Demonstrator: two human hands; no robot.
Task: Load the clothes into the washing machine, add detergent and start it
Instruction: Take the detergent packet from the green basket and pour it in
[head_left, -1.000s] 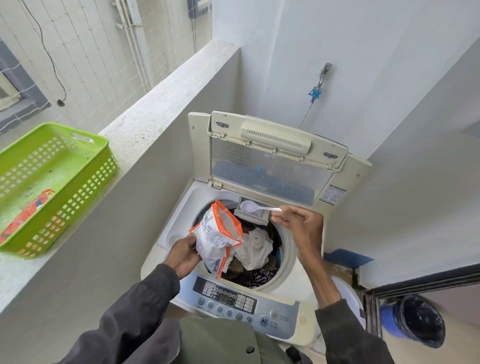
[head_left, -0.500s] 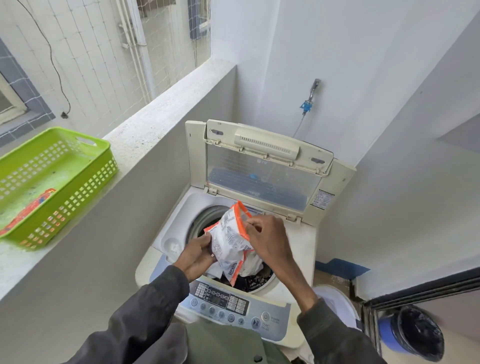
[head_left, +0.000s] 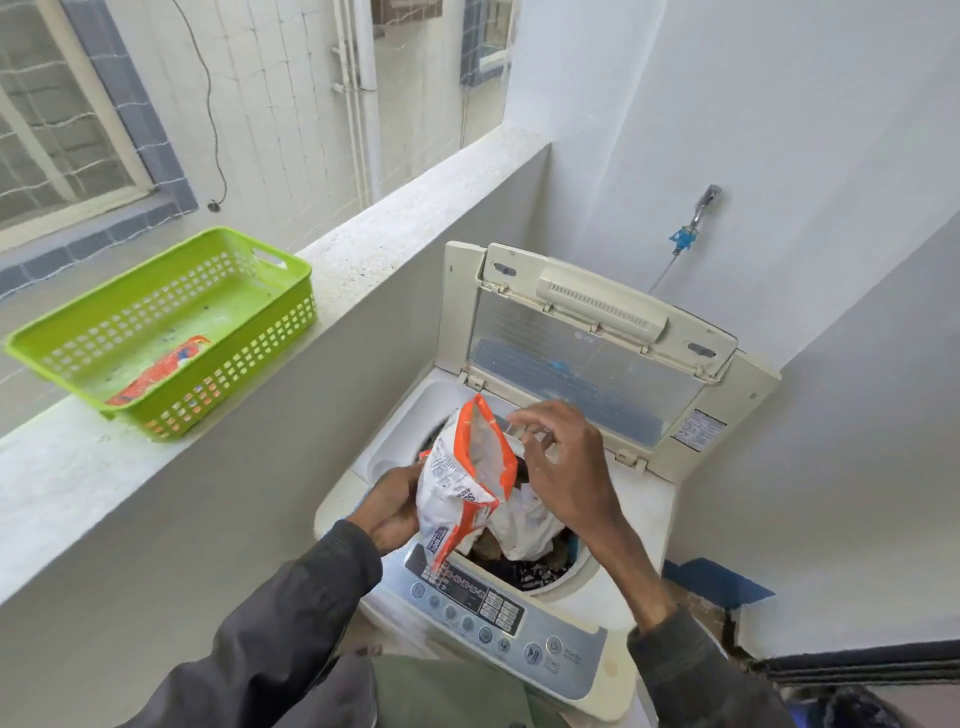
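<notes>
Left hand (head_left: 395, 506) grips one detergent pouch (head_left: 462, 483) over one open washing machine (head_left: 641, 519); right hand (head_left: 566, 467) curls at pouch mouth, hold indeterminate.

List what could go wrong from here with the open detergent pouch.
1. The left hand grips the open, tilted detergent pouch by its lower half; it might tip and dump too much powder on the clothes.
2. Its lower corner hangs over the control panel, so spilled powder could land there.
</notes>
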